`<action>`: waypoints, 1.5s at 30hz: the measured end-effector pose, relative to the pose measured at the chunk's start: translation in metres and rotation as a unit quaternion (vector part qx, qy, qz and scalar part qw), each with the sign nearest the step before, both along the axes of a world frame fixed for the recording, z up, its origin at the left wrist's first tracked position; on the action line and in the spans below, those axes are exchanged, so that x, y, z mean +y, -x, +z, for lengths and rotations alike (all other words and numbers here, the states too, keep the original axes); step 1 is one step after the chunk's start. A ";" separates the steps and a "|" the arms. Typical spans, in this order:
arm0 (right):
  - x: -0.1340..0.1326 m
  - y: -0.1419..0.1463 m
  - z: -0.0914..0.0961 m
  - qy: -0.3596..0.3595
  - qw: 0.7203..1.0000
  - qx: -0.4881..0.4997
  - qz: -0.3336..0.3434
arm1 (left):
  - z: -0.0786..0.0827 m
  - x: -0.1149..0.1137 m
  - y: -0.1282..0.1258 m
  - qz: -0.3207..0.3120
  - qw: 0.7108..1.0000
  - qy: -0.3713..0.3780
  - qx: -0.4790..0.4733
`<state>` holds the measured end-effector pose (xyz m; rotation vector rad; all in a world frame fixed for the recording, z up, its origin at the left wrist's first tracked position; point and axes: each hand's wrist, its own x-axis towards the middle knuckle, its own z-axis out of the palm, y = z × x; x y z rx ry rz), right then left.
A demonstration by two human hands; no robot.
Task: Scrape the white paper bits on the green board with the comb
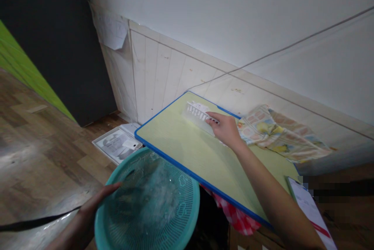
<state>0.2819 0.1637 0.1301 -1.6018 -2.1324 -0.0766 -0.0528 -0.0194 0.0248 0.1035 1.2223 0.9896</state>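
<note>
My right hand (226, 130) is closed on the near end of a white plastic slotted basket (195, 116), which rests on the pale yellow tabletop (168, 131) with blue edging. Some white material shows at the basket's far side, too blurred to name. Lower left, my left hand (89, 213) grips the rim of a round teal colander (191, 213), its thumb lying over the edge. Inside the colander are clear, crumpled-looking pieces (157, 191) that I cannot make out exactly. The colander stands just in front of the table's blue edge.
A patterned cloth (271, 133) lies at the table's wall side. A clipboard with paper (309, 207) sits at the right end. Beneath the table shows red checked fabric (236, 211). An open white box (115, 142) is on the floor. A cable (263, 55) runs along the wall.
</note>
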 end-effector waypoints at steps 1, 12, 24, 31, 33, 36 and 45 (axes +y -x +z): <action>0.001 0.000 -0.002 0.004 1.000 -0.003 0.008 | 0.001 0.000 0.001 0.002 1.000 0.000 0.004; -0.037 -0.016 -0.002 0.024 0.986 0.050 0.154 | -0.029 0.003 0.003 0.003 1.000 -0.030 -0.009; -0.086 -0.048 0.007 0.038 0.988 0.095 0.120 | -0.016 0.003 -0.014 -0.005 0.998 -0.059 -0.014; -0.071 -0.064 0.006 0.179 0.958 0.199 0.107 | -0.017 0.003 -0.018 -0.008 0.998 -0.065 -0.006; -0.068 -0.067 0.002 0.210 0.943 0.238 0.097 | -0.018 0.003 -0.017 -0.011 0.998 -0.067 -0.006; -0.066 -0.071 -0.003 0.234 0.926 0.284 0.082 | -0.020 0.003 -0.016 -0.010 0.998 -0.069 -0.002; -0.072 -0.071 -0.003 0.263 0.905 0.323 0.081 | -0.018 0.002 -0.017 -0.012 0.996 -0.082 -0.011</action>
